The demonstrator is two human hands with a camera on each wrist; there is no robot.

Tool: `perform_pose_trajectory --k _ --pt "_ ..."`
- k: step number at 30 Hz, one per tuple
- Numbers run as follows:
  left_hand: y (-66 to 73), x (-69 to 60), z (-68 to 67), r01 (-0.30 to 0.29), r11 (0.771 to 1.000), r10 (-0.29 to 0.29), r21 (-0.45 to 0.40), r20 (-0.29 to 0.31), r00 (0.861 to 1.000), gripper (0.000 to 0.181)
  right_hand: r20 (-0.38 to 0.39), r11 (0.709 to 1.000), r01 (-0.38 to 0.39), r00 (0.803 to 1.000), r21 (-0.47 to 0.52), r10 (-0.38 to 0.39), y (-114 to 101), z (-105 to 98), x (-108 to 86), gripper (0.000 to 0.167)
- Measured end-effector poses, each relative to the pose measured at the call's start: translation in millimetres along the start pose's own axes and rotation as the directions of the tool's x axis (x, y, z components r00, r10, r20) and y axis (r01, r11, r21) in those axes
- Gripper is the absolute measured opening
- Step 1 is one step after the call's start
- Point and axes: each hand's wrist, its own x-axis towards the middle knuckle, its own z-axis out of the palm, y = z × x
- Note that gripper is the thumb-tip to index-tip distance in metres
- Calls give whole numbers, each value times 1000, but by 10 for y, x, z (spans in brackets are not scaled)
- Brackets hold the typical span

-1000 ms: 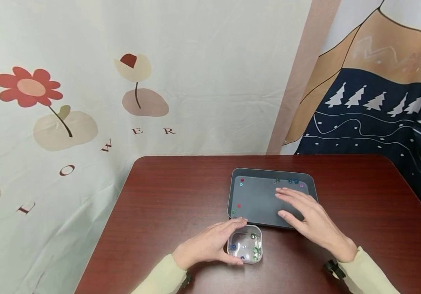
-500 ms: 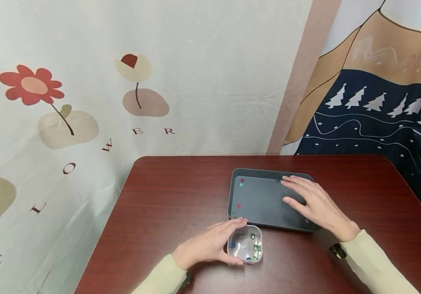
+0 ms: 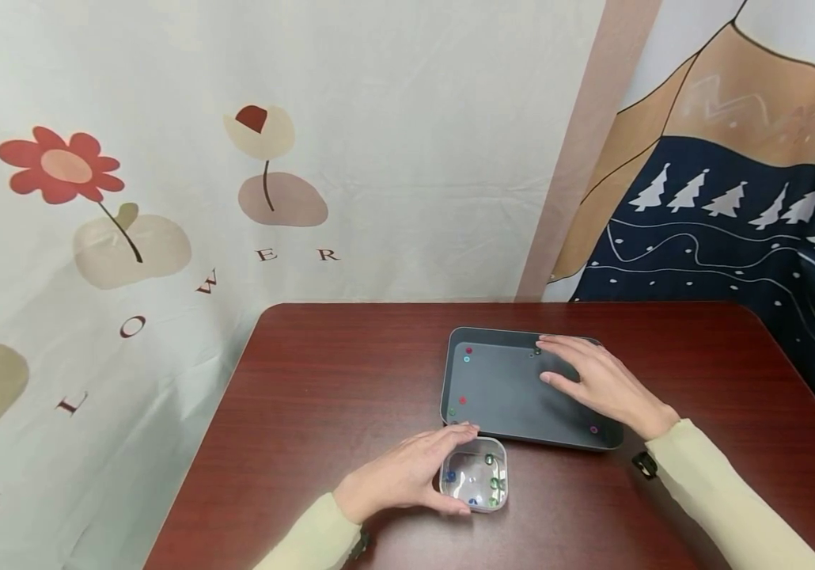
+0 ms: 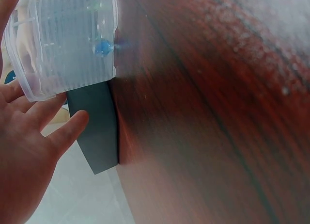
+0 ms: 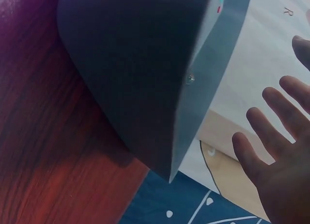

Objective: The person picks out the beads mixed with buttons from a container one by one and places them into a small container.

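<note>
Head view: a clear box (image 3: 475, 465) is seen on the reddish-brown table (image 3: 329, 388), right of centre in the lower part of the frame. Its left side is spanned by the left hand (image 3: 406, 476); the box is grasped between the thumb, laid along the near edge, and the fingers at the far left corner. Inside the box, green beads (image 3: 489, 459) are noted along the right side, blue beads (image 3: 451, 476) at the left and near edge.

A dark grey tray (image 3: 507, 392) lies just beyond the box. Over its right part the right hand (image 3: 603, 388) is held, fingers extended, thumb spread apart, nothing visibly grasped. Whether the tray floor is touched cannot be told. A dark bead (image 3: 538, 351) is seen at the fingertips. Red beads (image 3: 462, 400), a cyan bead (image 3: 467, 359) and a green bead (image 3: 452, 412) are scattered at the tray's left; a purple bead (image 3: 593, 430) is located at its near right corner.

Pale sleeves (image 3: 724, 483) are worn. A white curtain (image 3: 407, 158) printed with flowers fills the upper left; navy fabric (image 3: 721, 245) with white trees is seen at the right.
</note>
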Motion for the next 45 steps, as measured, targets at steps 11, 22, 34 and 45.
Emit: perform_pose_trajectory --k 11,22,34,45 --pt "0 4 6 -2 1000 2 9 -8 1000 96 98 997 -76 993 32 72 124 108 114 57" --pt "5 15 13 -5 1000 5 9 -6 1000 96 141 994 -101 986 44 94 194 151 186 55" --pt "4 9 8 -9 1000 9 16 -11 1000 96 179 994 -105 979 41 96 249 257 179 57" --pt "6 8 -1 1 1000 0 20 -9 1000 96 135 998 -61 989 -24 63 240 311 164 44"
